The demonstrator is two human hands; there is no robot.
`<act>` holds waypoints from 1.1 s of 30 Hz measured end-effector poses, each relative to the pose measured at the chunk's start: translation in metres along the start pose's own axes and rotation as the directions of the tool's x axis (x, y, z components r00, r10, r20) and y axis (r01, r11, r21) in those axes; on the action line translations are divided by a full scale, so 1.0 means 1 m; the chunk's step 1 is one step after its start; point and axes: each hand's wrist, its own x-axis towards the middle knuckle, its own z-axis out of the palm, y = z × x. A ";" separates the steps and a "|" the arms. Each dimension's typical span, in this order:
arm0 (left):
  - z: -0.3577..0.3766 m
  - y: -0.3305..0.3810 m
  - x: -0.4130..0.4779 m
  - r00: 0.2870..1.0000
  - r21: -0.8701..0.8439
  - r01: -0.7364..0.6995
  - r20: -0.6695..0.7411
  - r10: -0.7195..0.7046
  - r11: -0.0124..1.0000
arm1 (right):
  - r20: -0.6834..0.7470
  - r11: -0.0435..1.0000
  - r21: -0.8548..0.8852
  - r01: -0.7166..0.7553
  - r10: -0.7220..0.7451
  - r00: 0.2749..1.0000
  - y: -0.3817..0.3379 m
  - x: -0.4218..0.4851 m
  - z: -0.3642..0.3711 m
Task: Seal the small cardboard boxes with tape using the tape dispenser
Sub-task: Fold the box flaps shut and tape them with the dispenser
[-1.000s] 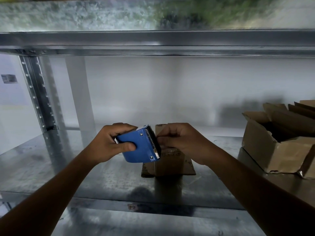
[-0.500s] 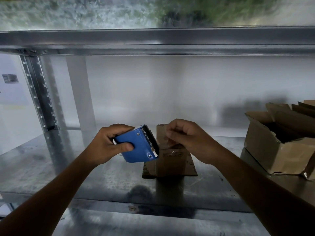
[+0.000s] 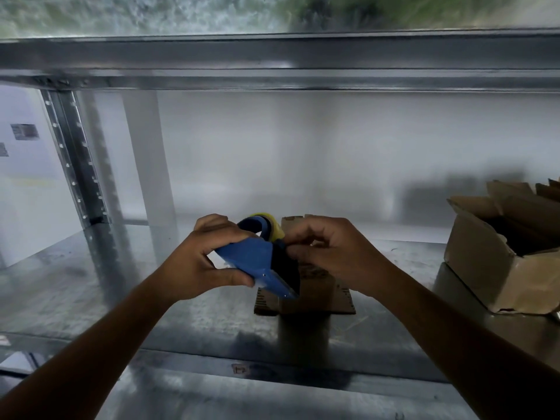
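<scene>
Shelf edge (image 3: 212,368): nearest, a metal lip running across below both forearms.
Left hand (image 3: 197,265): fingers and thumb wrapped round the blue tape dispenser (image 3: 251,259), held tilted in the air above the shelf.
Right hand (image 3: 330,253): fingers curled, tips pinched at the dispenser's dark front, perhaps on the tape end; blur hid it.
Tape roll (image 3: 274,225): yellowish, at the dispenser's far top.
Small box (image 3: 315,286): upright just behind the dispenser, standing on a flat cardboard piece (image 3: 345,301) at mid-shelf.
Open room: bare shelf deck (image 3: 91,283) to the left, a narrower strip to the right.
Large box (image 3: 485,268): at the right, flaps open, loose cardboard pieces (image 3: 521,207) standing in it.
Upright post (image 3: 75,159): far left corner.
Upper beam (image 3: 272,62): across overhead.
</scene>
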 end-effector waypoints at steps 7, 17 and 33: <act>-0.002 0.006 0.003 0.998 0.127 -0.064 0.005 0.064 0.990 | -0.042 0.999 0.009 0.050 -0.049 0.998 0.002 -0.002 0.000; -0.002 0.005 0.000 0.998 0.108 -0.038 -0.052 0.044 0.993 | -0.052 0.976 -0.185 0.111 -0.123 0.991 0.001 0.001 0.007; -0.002 0.006 -0.001 0.997 0.088 -0.044 -0.058 0.049 0.995 | 0.039 0.983 -0.144 0.115 -0.110 0.993 0.009 0.007 0.006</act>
